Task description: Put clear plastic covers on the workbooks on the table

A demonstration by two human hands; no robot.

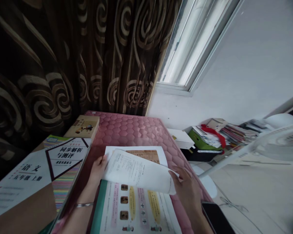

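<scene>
An open textbook (136, 208) with printed text and small pictures lies before me on the pink quilted surface (129, 128). A page (139, 170) of it is lifted and curves between my hands. My left hand (99, 167), a silver bracelet at its wrist, grips the left edge of the book, thumb on top. On the other side my right hand (185, 182) pinches the lifted page's right edge between thumb and fingers. Under the raised page, part of a brown picture (146, 155) shows on the far page.
Stacked workbooks (65, 162) stand along the left. A black phone (217, 217) lies at the lower right. Beyond the pink surface are a white box (182, 138), piled papers (207, 138) and a white fan (280, 136). A patterned curtain (112, 58) hangs behind.
</scene>
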